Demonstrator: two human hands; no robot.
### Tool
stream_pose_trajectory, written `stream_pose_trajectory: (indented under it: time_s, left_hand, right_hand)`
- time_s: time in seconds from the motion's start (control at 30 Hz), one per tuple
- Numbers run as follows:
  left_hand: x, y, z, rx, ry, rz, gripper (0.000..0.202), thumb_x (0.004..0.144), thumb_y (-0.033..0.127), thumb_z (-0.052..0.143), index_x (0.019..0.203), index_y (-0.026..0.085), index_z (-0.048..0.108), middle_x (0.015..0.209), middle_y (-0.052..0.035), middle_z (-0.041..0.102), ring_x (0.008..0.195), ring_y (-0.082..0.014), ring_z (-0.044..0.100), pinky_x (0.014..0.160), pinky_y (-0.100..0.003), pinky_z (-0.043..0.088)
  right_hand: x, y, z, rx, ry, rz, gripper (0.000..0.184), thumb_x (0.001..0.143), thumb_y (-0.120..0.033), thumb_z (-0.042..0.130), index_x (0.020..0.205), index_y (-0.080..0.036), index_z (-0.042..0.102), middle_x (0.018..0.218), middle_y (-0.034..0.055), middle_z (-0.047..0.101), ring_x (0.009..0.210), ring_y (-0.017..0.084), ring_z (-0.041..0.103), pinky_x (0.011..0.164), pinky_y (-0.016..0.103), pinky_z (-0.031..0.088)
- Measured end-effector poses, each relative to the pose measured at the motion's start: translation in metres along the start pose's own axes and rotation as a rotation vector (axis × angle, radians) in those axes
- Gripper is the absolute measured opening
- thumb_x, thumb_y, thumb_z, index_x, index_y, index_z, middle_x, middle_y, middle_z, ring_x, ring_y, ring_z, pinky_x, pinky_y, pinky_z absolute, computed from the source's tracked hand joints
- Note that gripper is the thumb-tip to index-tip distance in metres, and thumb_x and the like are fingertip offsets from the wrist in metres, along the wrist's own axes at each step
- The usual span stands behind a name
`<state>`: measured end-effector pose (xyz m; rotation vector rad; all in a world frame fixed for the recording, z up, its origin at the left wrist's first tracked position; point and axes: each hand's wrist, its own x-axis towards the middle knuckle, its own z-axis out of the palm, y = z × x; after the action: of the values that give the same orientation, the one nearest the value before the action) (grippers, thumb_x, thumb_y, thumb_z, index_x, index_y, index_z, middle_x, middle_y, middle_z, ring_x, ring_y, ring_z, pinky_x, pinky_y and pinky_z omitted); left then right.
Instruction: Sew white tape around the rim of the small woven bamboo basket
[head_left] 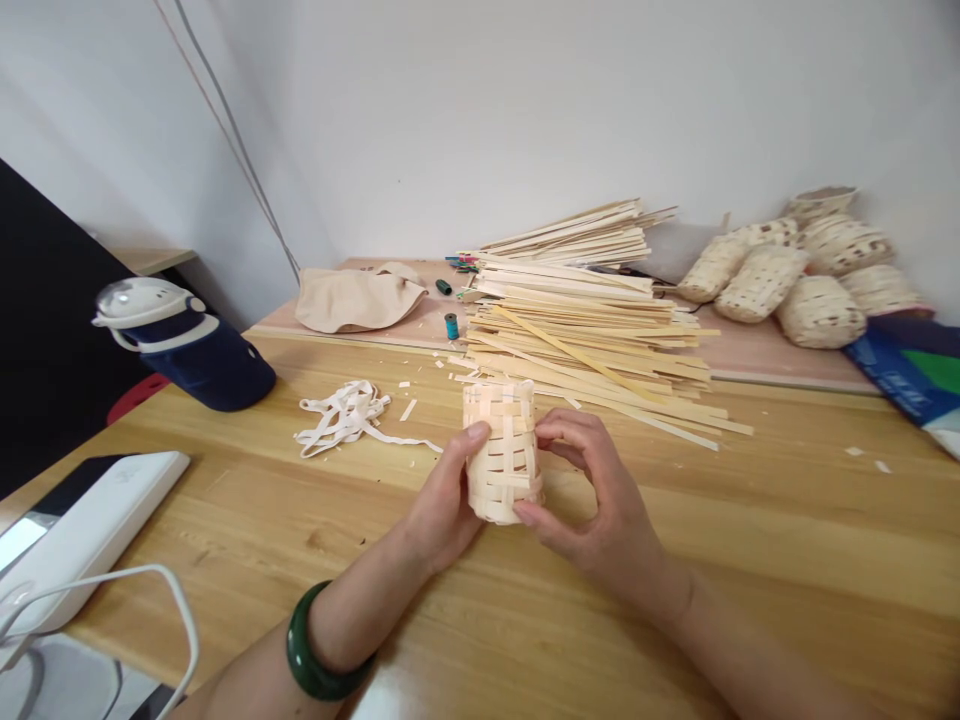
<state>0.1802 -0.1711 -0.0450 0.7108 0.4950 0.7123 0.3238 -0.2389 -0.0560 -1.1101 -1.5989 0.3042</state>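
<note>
**Two hands hold a small woven basket**

A wooden table (750,520) carries a pile of strips (592,340). Nearer the person, a small upright basket (501,462) stands between both hands. The left hand (442,505) clasps its left side, the right hand (592,510) its right, fingers closed around it, equally near.

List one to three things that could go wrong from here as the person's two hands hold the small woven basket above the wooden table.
1. The left hand and right hand pinch the small woven basket from both sides; squeezing might deform its thin strips.
2. The upright strip ends at its rim look loose and could spring out of the weave.
3. The pile of bamboo strips lies just behind; a careless sweep may scatter it.
</note>
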Motion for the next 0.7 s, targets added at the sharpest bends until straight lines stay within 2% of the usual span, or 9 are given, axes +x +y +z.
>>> stream_pose_trajectory:
  time_s: [0.17, 0.27, 0.53, 0.7]
  left_hand:
    - [0.0, -0.001, -0.003, -0.006, -0.015, -0.035, 0.044, 0.077, 0.046, 0.071, 0.102, 0.01, 0.07, 0.083, -0.0086, 0.073, 0.072, -0.0216, 0.064, 0.069, -0.033, 0.051]
    - [0.001, -0.002, -0.004, -0.008, 0.006, -0.043, 0.042, 0.073, 0.044, 0.075, 0.097, 0.01, 0.071, 0.08, -0.0073, 0.073, 0.069, -0.0188, 0.063, 0.067, -0.03, 0.05]
    - [0.001, -0.001, -0.007, -0.002, -0.008, -0.062, 0.035, 0.072, 0.043, 0.073, 0.087, 0.011, 0.071, 0.072, -0.0075, 0.07, 0.066, -0.0198, 0.062, 0.065, -0.03, 0.049]
    - [0.001, -0.004, -0.013, 0.007, -0.004, -0.073, 0.032, 0.071, 0.039, 0.073, 0.085, 0.011, 0.071, 0.07, -0.0073, 0.07, 0.065, -0.0197, 0.061, 0.064, -0.03, 0.049]
  right_hand:
    - [-0.001, 0.001, -0.001, -0.044, 0.003, -0.027, 0.048, 0.082, -0.019, 0.071, 0.124, -0.025, 0.05, 0.12, 0.0101, 0.051, 0.118, 0.026, 0.05, 0.098, 0.05, 0.053]
    - [0.0, 0.001, -0.001, -0.046, -0.002, -0.028, 0.049, 0.081, -0.019, 0.071, 0.125, -0.024, 0.05, 0.122, 0.0101, 0.051, 0.118, 0.026, 0.051, 0.098, 0.049, 0.053]
    - [-0.001, 0.001, 0.001, -0.103, -0.002, -0.036, 0.05, 0.08, -0.023, 0.072, 0.125, -0.026, 0.05, 0.123, 0.0104, 0.052, 0.118, 0.027, 0.052, 0.098, 0.048, 0.052]
    - [0.001, 0.001, 0.002, -0.144, 0.005, -0.074, 0.049, 0.078, -0.023, 0.074, 0.121, -0.025, 0.05, 0.117, 0.0095, 0.054, 0.11, 0.026, 0.057, 0.093, 0.046, 0.054]
